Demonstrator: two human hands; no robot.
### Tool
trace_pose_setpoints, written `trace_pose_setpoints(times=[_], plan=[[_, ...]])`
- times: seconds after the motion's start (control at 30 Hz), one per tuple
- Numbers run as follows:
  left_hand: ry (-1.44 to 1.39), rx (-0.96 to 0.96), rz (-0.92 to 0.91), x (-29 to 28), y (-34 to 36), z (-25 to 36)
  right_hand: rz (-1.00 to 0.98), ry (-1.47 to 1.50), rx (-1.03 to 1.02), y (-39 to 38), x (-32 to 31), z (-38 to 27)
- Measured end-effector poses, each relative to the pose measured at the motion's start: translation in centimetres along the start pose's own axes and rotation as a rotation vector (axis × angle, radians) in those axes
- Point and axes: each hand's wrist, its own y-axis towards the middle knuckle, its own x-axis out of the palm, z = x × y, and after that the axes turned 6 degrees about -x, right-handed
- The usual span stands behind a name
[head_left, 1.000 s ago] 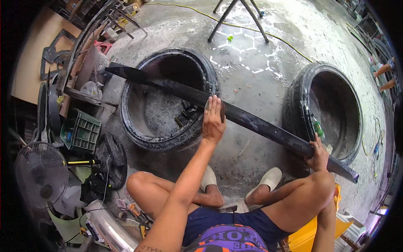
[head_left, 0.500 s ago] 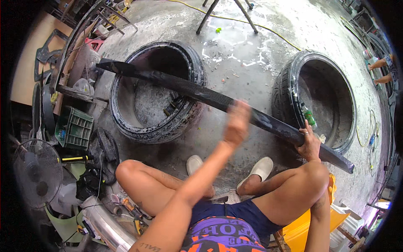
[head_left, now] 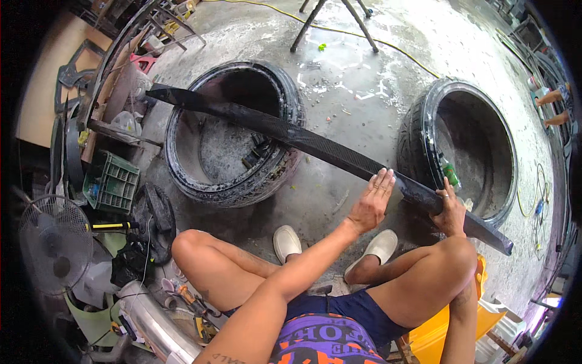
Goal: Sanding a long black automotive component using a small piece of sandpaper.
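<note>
A long black, woven-pattern strip (head_left: 327, 151) lies diagonally across a dusty tire on the left (head_left: 200, 194) and reaches over the near side of a second tire (head_left: 415, 127) on the right. My left hand (head_left: 371, 200) presses on the strip right of its middle, fingers straight and together over something mostly hidden beneath them. Just to its right, my right hand (head_left: 450, 212) grips the strip near the right tire, index finger raised along it. A green bottle (head_left: 450, 176) lies inside that tire.
A fan (head_left: 54, 242), green crate (head_left: 112, 185), metal cylinder (head_left: 154, 321) and assorted tools crowd the left. A trestle (head_left: 333, 27) and yellow hose stand and lie beyond. A yellow plastic chair (head_left: 442, 327) is beside me. Another person's hands (head_left: 551, 100) show at far right.
My left hand has slid rightward and down along the strip, from its middle to near my right hand. My right hand stays gripping the strip.
</note>
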Motion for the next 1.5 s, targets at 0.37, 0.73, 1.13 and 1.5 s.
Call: trace_pose_setpoints(times=[0.37, 0.73, 1.13, 1.5], plan=[[0.075, -0.160, 0.209, -3.2, 0.2, -6.6, 0.056, -0.035, -0.030, 0.0, -0.3, 0.2], [0.129, -0.174, 0.284, -4.7, 1.8, -6.9, -0.036, 0.011, 0.087, -0.5, -0.4, 0.8], [0.067, -0.092, 0.202, -2.7, 1.0, -6.5, -0.047, 0.007, 0.102, -0.7, -1.1, 0.8], [0.176, -0.055, 0.155, -3.5, 1.4, -5.0, -0.059, -0.002, 0.120, -0.3, -1.4, 0.5]])
